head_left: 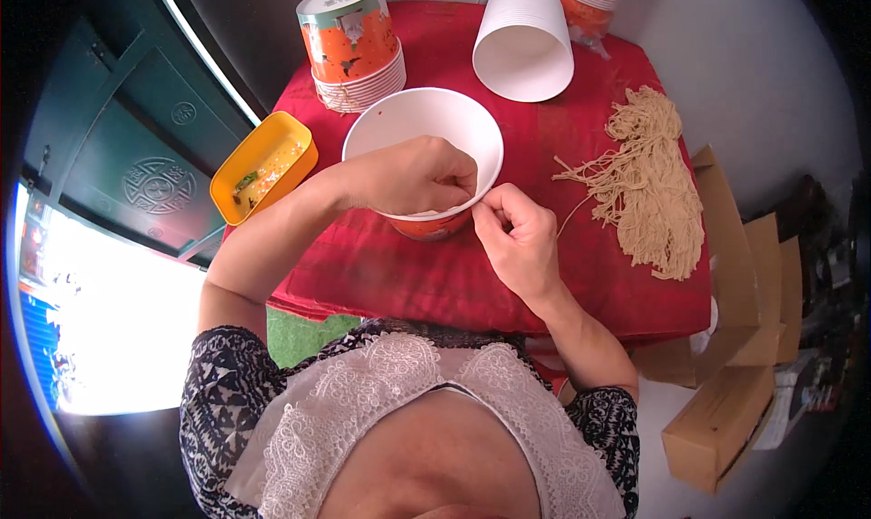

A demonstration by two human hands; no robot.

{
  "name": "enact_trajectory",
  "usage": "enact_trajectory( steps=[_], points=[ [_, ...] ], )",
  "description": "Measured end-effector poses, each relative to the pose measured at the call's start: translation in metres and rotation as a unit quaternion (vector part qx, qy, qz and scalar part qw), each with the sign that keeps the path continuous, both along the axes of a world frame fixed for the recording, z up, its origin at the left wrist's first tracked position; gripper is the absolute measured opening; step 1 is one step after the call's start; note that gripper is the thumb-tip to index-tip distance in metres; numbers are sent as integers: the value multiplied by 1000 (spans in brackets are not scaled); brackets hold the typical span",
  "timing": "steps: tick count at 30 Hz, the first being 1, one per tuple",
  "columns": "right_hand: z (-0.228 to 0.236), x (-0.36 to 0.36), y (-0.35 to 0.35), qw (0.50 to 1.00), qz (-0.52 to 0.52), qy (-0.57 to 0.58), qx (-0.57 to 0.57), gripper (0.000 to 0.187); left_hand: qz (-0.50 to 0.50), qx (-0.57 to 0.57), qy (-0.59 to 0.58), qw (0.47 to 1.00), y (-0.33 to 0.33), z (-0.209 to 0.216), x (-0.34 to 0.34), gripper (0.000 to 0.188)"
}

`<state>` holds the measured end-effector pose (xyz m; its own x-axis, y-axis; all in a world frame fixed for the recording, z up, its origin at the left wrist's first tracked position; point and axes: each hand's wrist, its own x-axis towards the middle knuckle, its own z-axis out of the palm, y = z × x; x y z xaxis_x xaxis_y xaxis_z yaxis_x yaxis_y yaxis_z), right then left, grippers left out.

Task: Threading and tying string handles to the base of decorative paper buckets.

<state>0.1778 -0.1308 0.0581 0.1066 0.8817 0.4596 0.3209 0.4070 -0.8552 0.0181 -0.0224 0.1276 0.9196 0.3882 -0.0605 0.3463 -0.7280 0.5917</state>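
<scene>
At the left edge of the tabletop (381, 269) a yellow tray (283, 129) sits askew with some small bits on its bottom, just beside the person's forearm. Toward the far left corner a stack of tubs (354, 52) stands upside down, orange with a green band, the white rims nested below. Near the far edge a white nest of tubs (523, 47) lies on its side, mouth toward us, and behind it another orange stack (583, 11) crowds the far right corner. A tan bundle of cord (649, 188) sprawls along the right edge.

Between all these, left of the tabletop's middle, stands the white-lined paper tub (426, 111). The left hand (413, 176) reaches over its rim, fingers curled — it blocks part of the inside, and I can't tell whether it grips anything. The right hand (522, 238) has thumb and forefinger pressed together at the rim's right side — what they pinch is too small to make out. A thin strand (570, 218) shows between that hand and the bundle.

Rumpled red cloth covers the tabletop. Cardboard boxes (719, 425) crowd its right side; a dark green door (113, 147) and a glaring opening are at left.
</scene>
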Motion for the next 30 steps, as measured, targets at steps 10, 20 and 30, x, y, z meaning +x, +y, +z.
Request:
enact_trajectory(
  steps=[10,20,30],
  points=[
    [21,21,23,965,93,12,-245,42,5,29,-102,994,-19,-4,-9,14],
    [30,5,46,966,137,18,-218,33,68,222,-107,967,-20,3,-27,10],
    [-49,-8,100,950,133,161,-230,23,181,362,-40,914,18,-87,-19,7]
  ],
)
